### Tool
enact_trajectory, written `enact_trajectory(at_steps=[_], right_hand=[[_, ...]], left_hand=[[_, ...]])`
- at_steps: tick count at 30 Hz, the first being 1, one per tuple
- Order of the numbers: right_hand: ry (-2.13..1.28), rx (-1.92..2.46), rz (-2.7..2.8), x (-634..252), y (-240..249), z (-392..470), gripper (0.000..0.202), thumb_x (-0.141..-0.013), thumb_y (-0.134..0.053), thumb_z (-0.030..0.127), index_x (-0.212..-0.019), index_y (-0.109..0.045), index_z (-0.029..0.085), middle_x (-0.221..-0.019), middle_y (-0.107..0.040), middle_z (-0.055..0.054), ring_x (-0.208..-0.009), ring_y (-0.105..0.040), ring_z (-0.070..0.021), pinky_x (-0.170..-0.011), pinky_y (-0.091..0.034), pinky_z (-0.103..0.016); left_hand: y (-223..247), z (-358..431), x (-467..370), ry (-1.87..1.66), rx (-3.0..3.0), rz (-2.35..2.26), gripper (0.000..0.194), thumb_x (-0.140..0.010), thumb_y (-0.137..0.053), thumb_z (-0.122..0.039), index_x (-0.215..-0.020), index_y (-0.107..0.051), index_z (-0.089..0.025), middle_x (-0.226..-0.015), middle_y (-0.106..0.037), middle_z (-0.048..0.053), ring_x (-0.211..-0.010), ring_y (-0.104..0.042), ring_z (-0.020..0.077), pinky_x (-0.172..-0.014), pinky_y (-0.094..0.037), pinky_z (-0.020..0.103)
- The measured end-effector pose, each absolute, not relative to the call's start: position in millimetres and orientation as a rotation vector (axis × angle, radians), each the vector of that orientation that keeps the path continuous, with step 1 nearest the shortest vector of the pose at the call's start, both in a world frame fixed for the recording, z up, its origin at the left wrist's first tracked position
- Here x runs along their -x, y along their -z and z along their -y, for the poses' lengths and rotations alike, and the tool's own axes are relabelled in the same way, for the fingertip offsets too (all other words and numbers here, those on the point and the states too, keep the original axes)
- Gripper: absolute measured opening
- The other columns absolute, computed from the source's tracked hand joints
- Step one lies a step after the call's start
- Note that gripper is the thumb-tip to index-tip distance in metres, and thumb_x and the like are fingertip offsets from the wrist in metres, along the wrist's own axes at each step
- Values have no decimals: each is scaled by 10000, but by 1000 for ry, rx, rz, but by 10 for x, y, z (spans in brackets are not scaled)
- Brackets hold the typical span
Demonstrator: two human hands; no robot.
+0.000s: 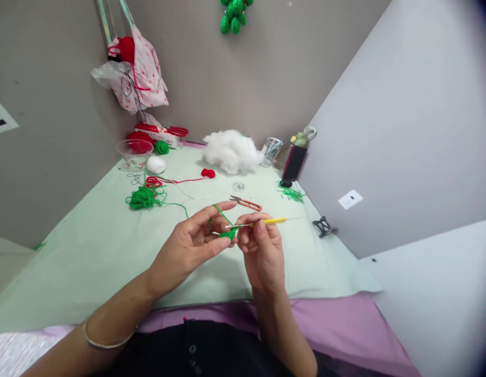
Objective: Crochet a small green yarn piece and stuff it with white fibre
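Note:
Pinched between the thumb and fingers of my left hand (195, 238) is a small piece of green crochet work (227, 234). Green yarn runs over the raised index finger of that hand. My right hand (263, 243) grips a crochet hook (274, 221) by its yellow handle, its metal tip pointing left at the green stitches. Both hands are close together above the pale green table cover (211, 277). A strand trails from my left hand back to a loose heap of green yarn (143, 198) on the left.
Orange-handled thread snips (246, 203) lie just beyond my hands. White stuffing (233, 152) is piled at the back. A clear plastic bowl (135, 154) stands at the back left. On the right are a phone (294, 163), green yarn scraps (292, 194) and a black clip-like stand (324, 226).

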State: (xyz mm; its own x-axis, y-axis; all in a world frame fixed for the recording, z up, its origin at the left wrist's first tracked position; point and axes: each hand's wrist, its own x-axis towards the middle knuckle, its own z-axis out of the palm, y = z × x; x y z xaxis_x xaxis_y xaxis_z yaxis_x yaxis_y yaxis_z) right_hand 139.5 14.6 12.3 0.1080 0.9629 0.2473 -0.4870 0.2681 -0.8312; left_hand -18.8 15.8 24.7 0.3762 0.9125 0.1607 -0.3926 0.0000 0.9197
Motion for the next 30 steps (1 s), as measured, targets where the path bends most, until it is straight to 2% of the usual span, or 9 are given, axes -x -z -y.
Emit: enact_trajectory(at_steps=[6,10,16,20,25,28,30], right_hand=[[-1125,561,1028,-1434,-115,-111,186,-988,-621,381,-890,-683,235,-842,-755,1,-510,-528,-66,-502,-444,-217],[-1062,571,1143,-1494,-107,-88,201,-1015,-584,373,-910,-677,229,-855,-765,-13,-566,-608,-91,-513,-471,-229],[-754,672,1390,-1549,-113,-16,194,-1040,-526,268,-1008,-715,244,-931,-744,-35,-691,-683,-136,-595,-541,-295],[-564,681,1565,-1578,-150,40,246,-1033,-494,156,-1100,-704,265,-957,-738,-40,-819,-707,-160,-666,-576,-320],[-253,771,1753,-1568,-73,68,293,-992,-544,115,-1153,-719,286,-981,-761,-51,-921,-725,-194,-735,-614,-349],[84,853,1750,-1498,110,40,404,-930,-652,105,-1222,-731,373,-1104,-762,-46,-915,-732,-197,-734,-620,-349],[181,829,1655,-1451,210,14,420,-909,-682,110,-1197,-747,410,-1088,-759,-42,-931,-730,-211,-749,-618,-365]], left_hand=[[-264,-120,199,-1115,-1156,-621,430,-903,-749,-230,-1321,-701,-320,-920,-617,-19,-875,-703,155,-900,-563,315],[-263,-127,192,-1106,-1168,-639,406,-913,-735,-247,-1315,-702,-295,-900,-620,-19,-850,-705,158,-890,-572,327],[-256,-113,192,-1133,-1228,-741,410,-908,-722,-238,-1314,-704,-293,-896,-615,-17,-851,-668,151,-868,-574,318],[-245,-88,187,-1173,-1323,-841,419,-909,-713,-236,-1324,-702,-294,-893,-622,-14,-853,-643,150,-870,-547,304],[-171,-51,124,-1313,-1402,-936,404,-885,-749,-242,-1287,-734,-287,-937,-670,9,-909,-609,168,-937,-498,307],[-143,-45,71,-1332,-1242,-883,440,-845,-804,-259,-1279,-736,-292,-989,-672,14,-994,-599,176,-1001,-458,303],[-150,-60,51,-1231,-1018,-793,491,-829,-824,-301,-1308,-717,-295,-964,-657,6,-938,-583,154,-928,-471,277]])
